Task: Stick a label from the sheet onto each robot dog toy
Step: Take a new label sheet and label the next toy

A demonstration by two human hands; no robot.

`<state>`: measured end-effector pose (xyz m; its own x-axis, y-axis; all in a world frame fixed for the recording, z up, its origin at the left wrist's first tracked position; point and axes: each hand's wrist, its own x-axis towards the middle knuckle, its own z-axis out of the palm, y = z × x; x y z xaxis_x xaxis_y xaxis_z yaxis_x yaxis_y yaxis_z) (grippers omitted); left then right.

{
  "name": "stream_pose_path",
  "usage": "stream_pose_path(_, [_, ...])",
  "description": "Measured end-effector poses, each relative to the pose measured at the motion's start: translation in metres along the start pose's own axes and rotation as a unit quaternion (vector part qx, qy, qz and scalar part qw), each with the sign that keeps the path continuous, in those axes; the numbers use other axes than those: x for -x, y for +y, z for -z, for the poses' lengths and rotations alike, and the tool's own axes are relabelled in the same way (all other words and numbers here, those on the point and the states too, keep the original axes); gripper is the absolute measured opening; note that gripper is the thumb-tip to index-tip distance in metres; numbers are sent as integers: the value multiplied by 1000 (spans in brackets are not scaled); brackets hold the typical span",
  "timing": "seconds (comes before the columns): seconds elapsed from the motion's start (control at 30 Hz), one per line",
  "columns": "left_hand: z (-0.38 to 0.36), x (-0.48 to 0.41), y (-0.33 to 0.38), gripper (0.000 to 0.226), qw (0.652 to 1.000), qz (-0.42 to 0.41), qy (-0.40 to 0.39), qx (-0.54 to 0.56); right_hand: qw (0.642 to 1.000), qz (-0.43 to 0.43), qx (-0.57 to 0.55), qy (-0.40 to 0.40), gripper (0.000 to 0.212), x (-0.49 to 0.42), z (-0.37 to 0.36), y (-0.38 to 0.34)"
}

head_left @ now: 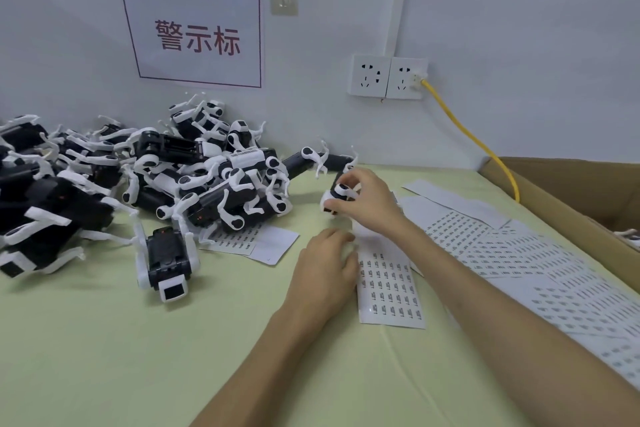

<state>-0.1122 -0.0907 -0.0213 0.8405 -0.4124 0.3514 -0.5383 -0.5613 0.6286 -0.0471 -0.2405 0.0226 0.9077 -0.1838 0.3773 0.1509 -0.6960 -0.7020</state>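
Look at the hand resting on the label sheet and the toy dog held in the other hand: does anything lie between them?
Nothing visible does. The left hand rests at the label sheet edge; the toy dog, gripped by the right hand, is just beyond it, with only bare table between.

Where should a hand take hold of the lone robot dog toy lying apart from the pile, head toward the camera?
Grip the lone robot dog toy across its black body, coming from above. It lies flat with its white legs splayed along both sides, so the narrower midsection between them looks the firmest hold; the thin legs would likely flex.
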Motion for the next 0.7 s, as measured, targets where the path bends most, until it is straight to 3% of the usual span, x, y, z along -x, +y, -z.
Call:
stream_pose_path(0.13, [4,-1,4,26,987,85,68,117,976,-67,-198,65,35,17,20,-12])
stream_pose_path(0.3, [8,-5,3,74,949,142,73,270,918,-92,-377,88,28,48,33,-35])
stream_pose_path(0.37, [8,-5,2,70,934,132,80,322,898,-92,-424,72,39,62,29,-43])
stream_pose_path(0.47, [9,-7,1,54,913,112,118,373,893,-81,-439,60,49,75,21,-55])
stream_pose_path(0.57, [11,-8,0,56,902,78,155,396,918,-45,-389,68,41,82,18,-63])
stream_pose_path(0.7, [12,-6,2,28,894,39,161,417,925,-2,-372,75,29,88,20,-67])
